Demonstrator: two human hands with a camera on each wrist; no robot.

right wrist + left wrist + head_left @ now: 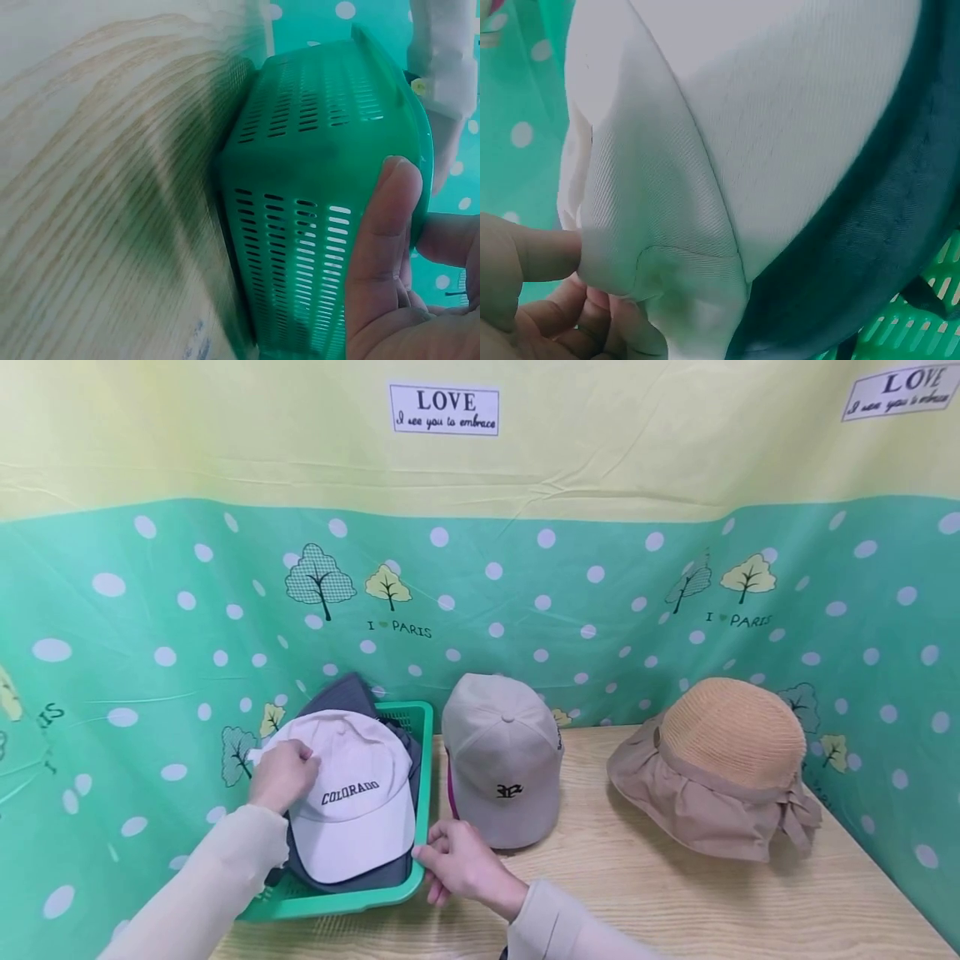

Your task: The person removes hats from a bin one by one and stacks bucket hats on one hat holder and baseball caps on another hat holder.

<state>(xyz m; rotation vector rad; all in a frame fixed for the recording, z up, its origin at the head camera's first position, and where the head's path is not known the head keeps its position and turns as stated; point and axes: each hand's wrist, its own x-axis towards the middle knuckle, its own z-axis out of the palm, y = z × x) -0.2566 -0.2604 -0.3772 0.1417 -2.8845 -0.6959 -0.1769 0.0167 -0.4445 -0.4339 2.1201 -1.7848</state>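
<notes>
I'm mid-placement: white cap (347, 793) sits on a dark cap in the green basket (420, 752). My left hand (281, 774) pinches the cap's back edge; right hand (457, 860) curls round the basket rim. Next, I'd judge, let go cleanly.

Grey cap (502, 760) & straw sun hat (723, 768) – on wooden table (675, 902)

Both sleeved arms reach forward, the left hand (281, 774) curled with thumb and fingers pinching cloth, the right hand (461, 862) lower, its thumb and fingers clasped over a rim.
</notes>
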